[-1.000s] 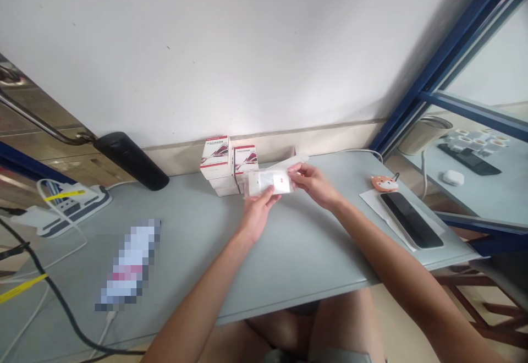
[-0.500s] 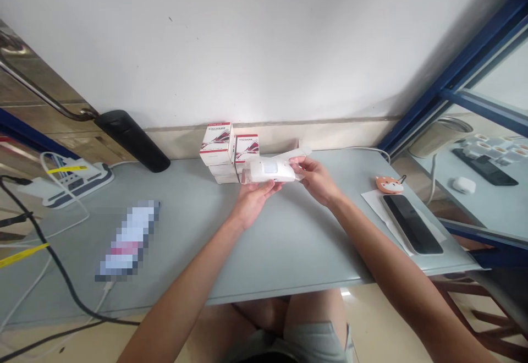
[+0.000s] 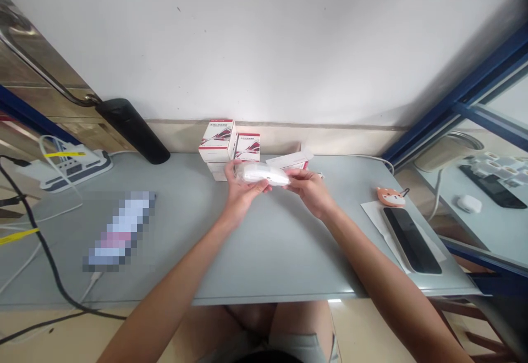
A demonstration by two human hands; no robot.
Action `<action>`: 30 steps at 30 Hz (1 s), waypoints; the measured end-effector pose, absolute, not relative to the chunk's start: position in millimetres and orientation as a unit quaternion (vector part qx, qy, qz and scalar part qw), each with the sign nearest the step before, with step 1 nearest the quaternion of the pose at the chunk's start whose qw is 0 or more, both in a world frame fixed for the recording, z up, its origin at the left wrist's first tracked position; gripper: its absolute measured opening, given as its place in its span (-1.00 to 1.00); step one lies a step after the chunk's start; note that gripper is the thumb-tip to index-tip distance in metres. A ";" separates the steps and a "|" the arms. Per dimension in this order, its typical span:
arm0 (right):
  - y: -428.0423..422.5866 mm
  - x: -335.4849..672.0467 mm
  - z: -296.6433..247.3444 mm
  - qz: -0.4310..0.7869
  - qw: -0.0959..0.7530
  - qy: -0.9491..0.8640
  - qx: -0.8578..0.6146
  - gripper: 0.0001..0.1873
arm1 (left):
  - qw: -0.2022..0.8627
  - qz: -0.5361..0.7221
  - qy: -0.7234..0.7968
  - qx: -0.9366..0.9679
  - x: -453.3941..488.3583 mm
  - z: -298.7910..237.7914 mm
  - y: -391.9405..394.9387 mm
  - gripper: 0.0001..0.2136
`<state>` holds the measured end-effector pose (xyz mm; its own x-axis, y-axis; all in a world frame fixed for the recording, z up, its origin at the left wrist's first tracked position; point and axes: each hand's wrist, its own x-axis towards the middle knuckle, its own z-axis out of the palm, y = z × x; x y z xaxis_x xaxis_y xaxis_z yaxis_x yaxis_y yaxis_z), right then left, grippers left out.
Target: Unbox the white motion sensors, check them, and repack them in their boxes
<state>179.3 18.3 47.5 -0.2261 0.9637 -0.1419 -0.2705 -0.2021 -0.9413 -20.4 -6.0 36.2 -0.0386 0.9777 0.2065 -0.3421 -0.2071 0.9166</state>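
Observation:
A small white device in a clear plastic bag [image 3: 260, 174] is held between both hands above the grey table [image 3: 264, 253]. My left hand [image 3: 241, 192] cups its left end from below, fingers closed around it. My right hand [image 3: 310, 190] pinches its right end. Just behind the hands lies an open white-and-red carton [image 3: 291, 161]. A stack of matching white-and-red boxes [image 3: 229, 146] stands against the wall.
A black cylinder [image 3: 132, 129] leans at the back left. A power strip with cables [image 3: 66, 168] lies at the far left, a blurred item [image 3: 117, 231] nearer. At the right lie a black phone on paper [image 3: 412, 239] and an orange charm [image 3: 391, 196].
The bagged device has turned from facing me flat to lying edge-on and sits a little lower. Both hands kept hold of it. The camera view shifted slightly.

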 end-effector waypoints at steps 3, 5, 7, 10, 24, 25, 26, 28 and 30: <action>18.9 180.1 48.8 0.654 0.478 -0.400 -0.429 -0.80 | 0.414 0.611 0.392 0.549 -18.4 34.1 -9.4 -0.35; 21.3 183.8 48.4 0.652 0.485 -0.391 -0.433 -0.82 | 0.347 0.582 0.419 0.604 -18.3 31.4 -11.0 -0.47; 24.5 188.8 47.4 0.657 0.484 -0.387 -0.428 -0.79 | 0.273 0.555 0.432 0.657 -19.4 28.4 -11.6 -0.51; 29.1 196.2 45.9 0.666 0.475 -0.383 -0.428 -0.69 | 0.152 0.527 0.428 0.718 -23.0 24.0 -11.2 -0.58; 28.1 196.5 46.6 0.550 0.463 -0.497 -0.487 -0.91 | 0.242 0.443 0.572 0.647 -25.4 30.2 -10.1 -0.54; 28.1 194.8 45.6 0.539 0.466 -0.501 -0.491 -0.89 | 0.275 0.450 0.576 0.625 -24.9 31.3 -8.9 -0.55; 28.3 193.4 44.9 0.527 0.470 -0.507 -0.495 -0.88 | 0.316 0.454 0.577 0.600 -24.9 32.6 -7.7 -0.54; 28.9 191.3 44.1 0.505 0.476 -0.521 -0.497 -0.89 | 0.418 0.449 0.558 0.559 -26.7 36.8 -5.6 -0.48; 29.8 190.6 44.1 0.491 0.483 -0.529 -0.495 -0.90 | 0.519 0.430 0.509 0.536 -30.4 42.5 -4.8 -0.41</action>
<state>190.6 29.8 44.1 -0.0434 0.9988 0.0246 0.0498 0.0268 -0.9984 -30.4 -4.8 42.5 0.1124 0.9914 -0.0672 0.0994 0.0561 0.9935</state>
